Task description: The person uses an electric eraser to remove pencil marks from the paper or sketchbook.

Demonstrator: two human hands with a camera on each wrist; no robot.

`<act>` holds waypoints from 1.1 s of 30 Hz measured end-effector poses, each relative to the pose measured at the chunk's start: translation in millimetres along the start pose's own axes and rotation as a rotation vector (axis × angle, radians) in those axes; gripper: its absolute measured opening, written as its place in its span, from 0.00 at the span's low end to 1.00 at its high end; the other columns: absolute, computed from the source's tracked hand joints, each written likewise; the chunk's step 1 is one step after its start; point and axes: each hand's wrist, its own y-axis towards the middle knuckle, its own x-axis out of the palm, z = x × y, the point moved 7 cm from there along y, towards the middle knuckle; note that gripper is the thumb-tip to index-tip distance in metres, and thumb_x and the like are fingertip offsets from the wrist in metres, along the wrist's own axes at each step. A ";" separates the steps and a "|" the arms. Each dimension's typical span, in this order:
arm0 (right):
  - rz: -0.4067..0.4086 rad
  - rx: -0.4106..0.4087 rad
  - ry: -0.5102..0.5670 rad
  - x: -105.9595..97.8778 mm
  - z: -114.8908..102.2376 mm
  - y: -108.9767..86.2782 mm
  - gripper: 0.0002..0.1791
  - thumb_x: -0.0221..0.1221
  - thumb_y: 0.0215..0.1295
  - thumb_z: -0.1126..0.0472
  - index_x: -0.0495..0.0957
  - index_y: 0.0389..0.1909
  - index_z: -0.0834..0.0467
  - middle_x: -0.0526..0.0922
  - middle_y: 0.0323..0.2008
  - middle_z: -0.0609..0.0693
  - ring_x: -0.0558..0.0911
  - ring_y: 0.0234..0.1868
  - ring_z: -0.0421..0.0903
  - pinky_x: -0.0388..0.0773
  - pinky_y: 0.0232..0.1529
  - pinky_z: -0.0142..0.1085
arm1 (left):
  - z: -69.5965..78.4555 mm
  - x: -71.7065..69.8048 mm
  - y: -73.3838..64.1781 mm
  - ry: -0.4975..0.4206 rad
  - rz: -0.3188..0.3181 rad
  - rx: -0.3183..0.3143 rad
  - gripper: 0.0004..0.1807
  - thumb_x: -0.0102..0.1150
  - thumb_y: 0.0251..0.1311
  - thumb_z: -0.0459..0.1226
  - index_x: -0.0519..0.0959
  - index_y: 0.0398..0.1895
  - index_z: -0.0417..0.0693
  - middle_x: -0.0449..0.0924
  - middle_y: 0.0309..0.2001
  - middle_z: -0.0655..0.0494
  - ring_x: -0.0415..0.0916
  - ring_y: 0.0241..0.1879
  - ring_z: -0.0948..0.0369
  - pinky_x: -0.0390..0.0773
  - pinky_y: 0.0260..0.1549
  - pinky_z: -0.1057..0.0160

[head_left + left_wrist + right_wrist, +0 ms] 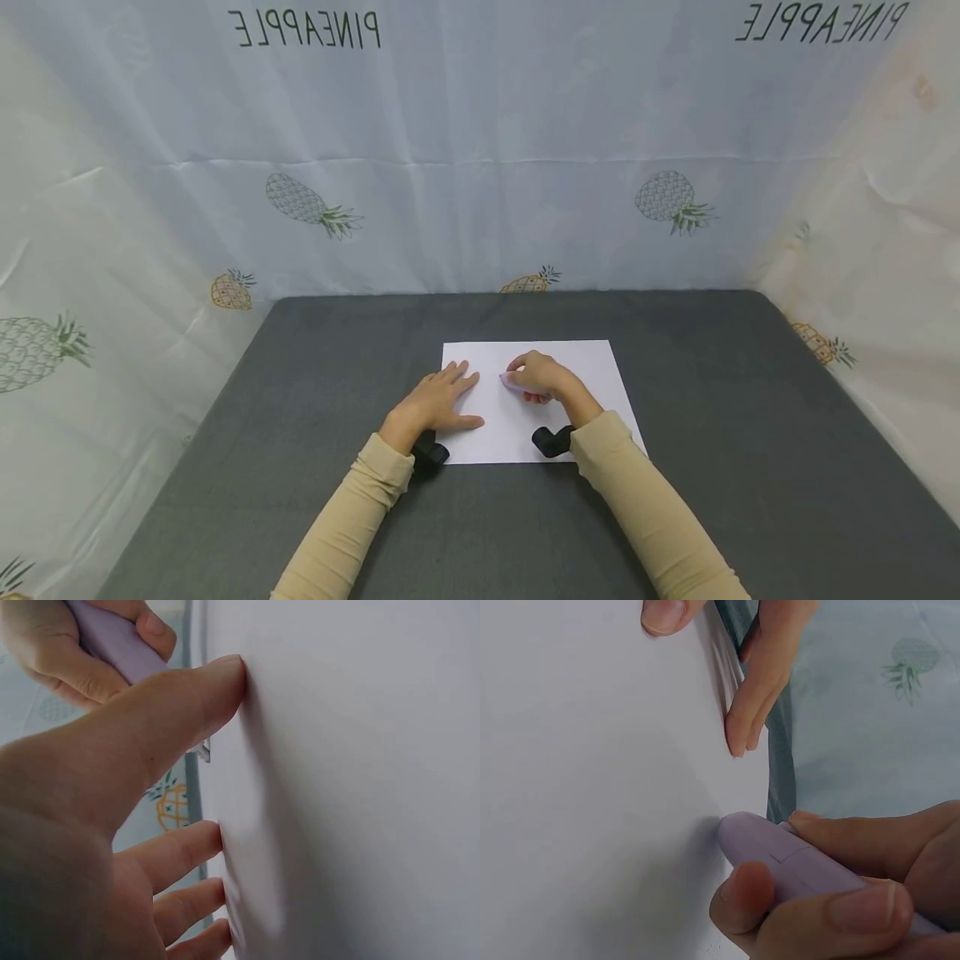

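A white sheet of paper (588, 375) lies flat on the dark table. My left hand (438, 402) rests on its left side with the fingers spread; the thumb and fingertips touch the paper in the left wrist view. My right hand (542, 375) grips a slim lavender handheld tool (802, 862) with a rounded, seamed front end. That end is close to the paper surface, right of the left hand. A small grey tip (204, 752) shows below the left thumb in the left wrist view. The tool's exact kind is unclear, and the fingers hide much of its body.
The dark grey tabletop (337, 350) spreads around the paper. A pale curtain with pineapple prints (480, 225) hangs behind and at both sides. Black wrist-worn devices (551, 442) sit below both wrists, over the paper's near edge.
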 end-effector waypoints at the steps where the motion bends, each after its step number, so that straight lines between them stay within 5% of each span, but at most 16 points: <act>1: 0.000 0.001 0.000 0.2 0.7 -0.3 0.20 0.53 0.71 0.55 0.74 0.60 0.56 0.71 0.14 0.48 0.67 0.14 0.39 0.65 0.16 0.26 | 0.1 0.1 0.2 0.000 -0.001 0.001 0.44 0.59 0.58 0.58 0.59 0.74 0.52 0.49 0.78 0.47 0.45 0.78 0.47 0.53 0.74 0.43; 25: -0.001 -0.021 0.005 -21.8 23.3 -12.3 0.20 0.52 0.70 0.55 0.74 0.60 0.57 0.70 0.13 0.47 0.66 0.14 0.39 0.65 0.15 0.26 | -3.7 2.9 4.2 0.021 -0.016 -0.005 0.44 0.58 0.58 0.59 0.57 0.74 0.52 0.47 0.78 0.48 0.43 0.79 0.48 0.53 0.74 0.43; 33: 0.020 -0.023 0.009 -14.2 18.4 -5.2 0.20 0.54 0.70 0.55 0.75 0.60 0.57 0.71 0.13 0.48 0.66 0.13 0.39 0.64 0.15 0.27 | -2.2 0.5 2.8 0.018 -0.008 0.008 0.44 0.58 0.58 0.59 0.58 0.74 0.52 0.48 0.78 0.47 0.44 0.78 0.47 0.53 0.74 0.42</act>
